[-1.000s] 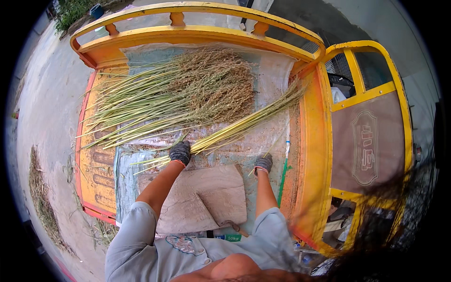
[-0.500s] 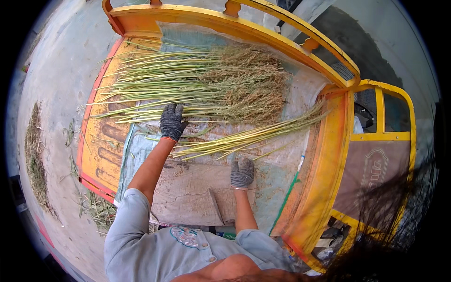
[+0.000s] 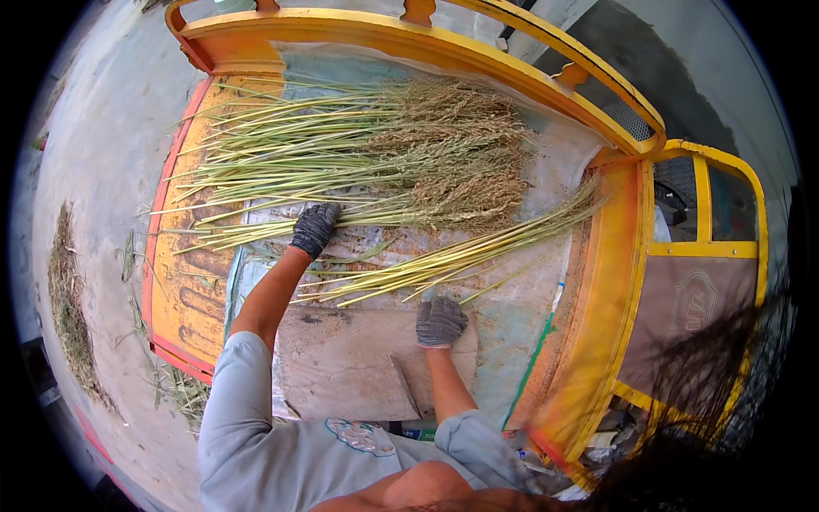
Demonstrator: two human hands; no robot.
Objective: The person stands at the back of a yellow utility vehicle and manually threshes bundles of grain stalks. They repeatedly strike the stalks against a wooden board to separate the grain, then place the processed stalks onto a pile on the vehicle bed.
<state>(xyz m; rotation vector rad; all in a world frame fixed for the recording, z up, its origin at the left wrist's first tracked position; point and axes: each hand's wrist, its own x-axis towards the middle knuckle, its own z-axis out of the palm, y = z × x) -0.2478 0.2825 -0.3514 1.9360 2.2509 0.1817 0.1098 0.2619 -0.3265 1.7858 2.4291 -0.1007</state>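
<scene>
1. The larger spread of stalks [image 3: 358, 158] lies on the far side of the yellow truck bed [image 3: 200, 277], its brown seed heads toward the right and bare stems toward the left.
2. The slim bundle [image 3: 461, 256] lies apart from it on the near side, slanting up toward the right, its stem ends fanned out at the left.
3. The person's left grip [image 3: 316, 229], in a dark knit glove, rests at the near edge of the larger spread, fingers bent over the stems. Whether they pinch any cannot be told from this angle.
4. The right grip [image 3: 441, 322], in a grey knit glove, is at the far edge of the brown board [image 3: 333, 358], just beside the slim bundle. Its fingers look curled; whether a stem is pinched is hidden.
5. Dragging stems from the larger spread could pull neighbours along, since the seed heads look tangled.
6. Rough handling could shake seed loose onto the plastic sheet [image 3: 503, 363], as dry heads probably shed easily.
7. The slim bundle could scatter if brushed, because no tie is visible around it.
8. Stems overhanging the bed's left edge could snag or slide off if knocked.
</scene>
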